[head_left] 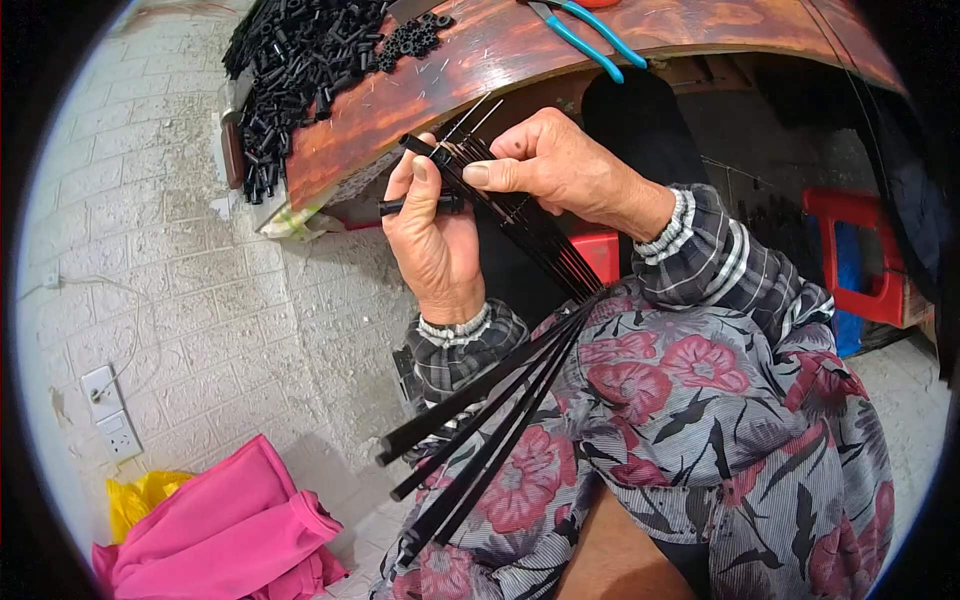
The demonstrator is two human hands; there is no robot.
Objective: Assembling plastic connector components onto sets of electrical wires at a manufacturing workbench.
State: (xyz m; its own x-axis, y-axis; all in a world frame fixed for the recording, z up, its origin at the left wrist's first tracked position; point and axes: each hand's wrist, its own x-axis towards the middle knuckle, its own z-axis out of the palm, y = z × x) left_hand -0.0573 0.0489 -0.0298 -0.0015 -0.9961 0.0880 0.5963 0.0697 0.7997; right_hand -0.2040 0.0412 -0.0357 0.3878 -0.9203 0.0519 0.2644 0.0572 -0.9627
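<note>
A bundle of thin black rods (545,250), looking like umbrella ribs, slants from my hands down across my lap. Its thicker black ends (440,405) fan out at the lower left. My left hand (437,250) is closed, pinching a short black tube (418,146) between thumb and fingers by the rods' upper ends. A second black tube (448,204) lies across its palm. My right hand (585,172) is closed, thumb and forefinger pressed at the upper part of the rods; its other fingers are partly hidden. Bare metal tips (487,116) stick out past the rods.
A reddish-brown wooden table (350,130) curves ahead, bearing a heap of small black plastic fittings (300,75) and blue-handled pliers (590,40). A red stool (860,255) stands at right. Pink cloth (225,530) and a yellow bag (145,500) lie lower left, near a wall socket (119,435).
</note>
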